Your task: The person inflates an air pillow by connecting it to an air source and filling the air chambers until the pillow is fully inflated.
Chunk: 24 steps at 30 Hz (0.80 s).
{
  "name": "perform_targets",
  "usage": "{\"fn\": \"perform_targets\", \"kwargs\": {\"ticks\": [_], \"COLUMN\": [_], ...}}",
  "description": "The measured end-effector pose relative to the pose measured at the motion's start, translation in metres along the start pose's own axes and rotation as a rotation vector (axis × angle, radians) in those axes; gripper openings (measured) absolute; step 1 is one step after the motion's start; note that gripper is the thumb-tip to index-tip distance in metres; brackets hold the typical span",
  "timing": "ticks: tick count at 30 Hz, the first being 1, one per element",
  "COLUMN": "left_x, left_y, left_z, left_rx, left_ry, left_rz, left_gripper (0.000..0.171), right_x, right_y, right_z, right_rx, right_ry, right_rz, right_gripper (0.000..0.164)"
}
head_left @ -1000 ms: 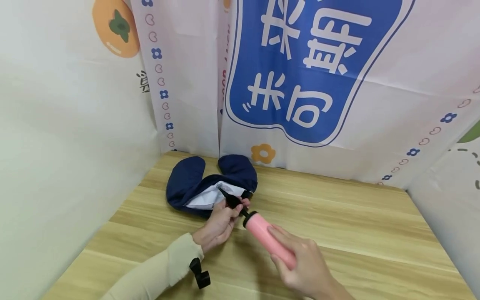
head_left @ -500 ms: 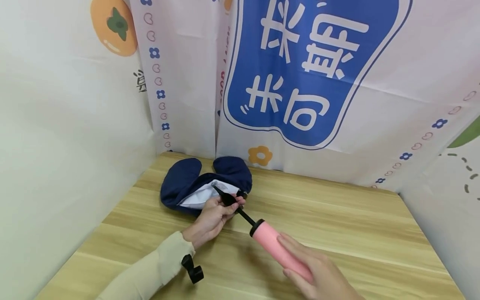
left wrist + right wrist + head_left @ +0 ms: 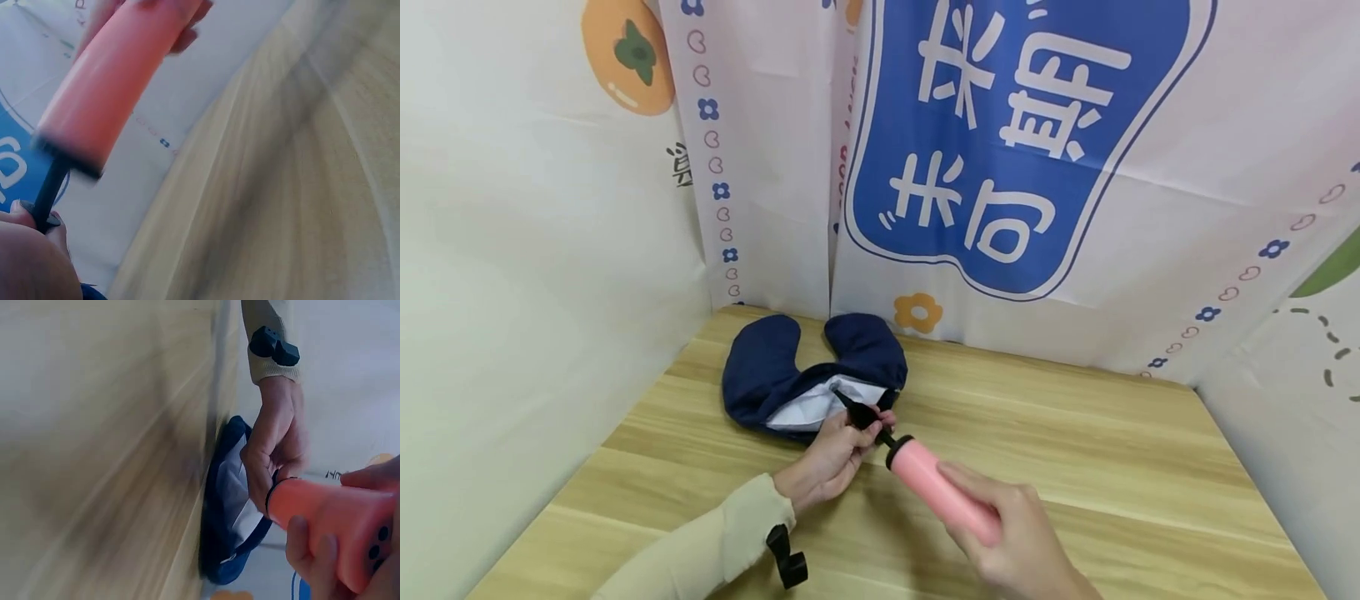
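A navy U-shaped neck pillow (image 3: 756,367) lies at the back left of the table, its cover parted over a white inner bladder (image 3: 805,408). My left hand (image 3: 831,457) grips the black nozzle end (image 3: 861,414) of a hand air pump, whose thin tip meets the bladder. My right hand (image 3: 1022,533) is wrapped round the pump's pink barrel (image 3: 934,486). In the left wrist view a black rod (image 3: 51,187) runs between barrel and left hand. The right wrist view shows the barrel (image 3: 319,509) close against my left hand (image 3: 275,444).
The wood-grain table (image 3: 1075,442) reaches to a printed white cloth (image 3: 782,183) behind it. A pale wall (image 3: 550,250) stands close on the left. A black wrist camera mount (image 3: 787,558) sticks out below the left sleeve.
My right hand first drew the pink barrel back, baring more of the black rod, then pushed it forward toward my left hand. The left hand keeps its grip by the pillow.
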State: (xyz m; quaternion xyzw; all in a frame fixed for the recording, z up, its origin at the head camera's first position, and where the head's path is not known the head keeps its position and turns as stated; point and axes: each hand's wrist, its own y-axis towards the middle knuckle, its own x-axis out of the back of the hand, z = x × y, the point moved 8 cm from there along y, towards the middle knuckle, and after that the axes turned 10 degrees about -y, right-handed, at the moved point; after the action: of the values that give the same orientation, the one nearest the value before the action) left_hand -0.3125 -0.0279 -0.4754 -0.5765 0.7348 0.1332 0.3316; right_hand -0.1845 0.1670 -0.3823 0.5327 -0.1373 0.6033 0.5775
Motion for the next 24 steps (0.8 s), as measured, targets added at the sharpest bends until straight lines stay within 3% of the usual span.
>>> {"fn": "perform_targets", "kwargs": {"ticks": [3,6,12,16,19,24], "left_x": [0.002,0.005,0.008,0.008,0.012,0.016], "left_y": [0.0,0.0,0.006,0.01,0.012,0.012], "left_z": [0.002,-0.001,-0.016,-0.021,-0.026,-0.027], "left_rx": [-0.013,-0.026,-0.065,-0.059,-0.063,-0.085], "left_ry": [-0.014,-0.013,-0.01,-0.02,-0.016,-0.023], "left_rz": [-0.021,-0.032,-0.021,0.005,0.006,-0.022], "left_gripper": [0.038,0.039,0.035,0.039,0.036,0.028], "right_x": [-0.015,-0.025,-0.016,0.001,0.017,0.033], "right_y": [0.016,0.022,-0.001,-0.019,-0.032,-0.039], "right_z": [-0.004,-0.007,-0.012,-0.021,-0.025,-0.017], "right_rx": [-0.118,-0.125,0.041,0.01,0.017,0.135], "right_ry": [0.136,0.165,0.018,-0.079,-0.133,-0.22], "right_rz": [0.055,0.124,0.183,0.222,0.195,0.03], "right_gripper": [0.055,0.054,0.06,0.064,0.068,0.076]}}
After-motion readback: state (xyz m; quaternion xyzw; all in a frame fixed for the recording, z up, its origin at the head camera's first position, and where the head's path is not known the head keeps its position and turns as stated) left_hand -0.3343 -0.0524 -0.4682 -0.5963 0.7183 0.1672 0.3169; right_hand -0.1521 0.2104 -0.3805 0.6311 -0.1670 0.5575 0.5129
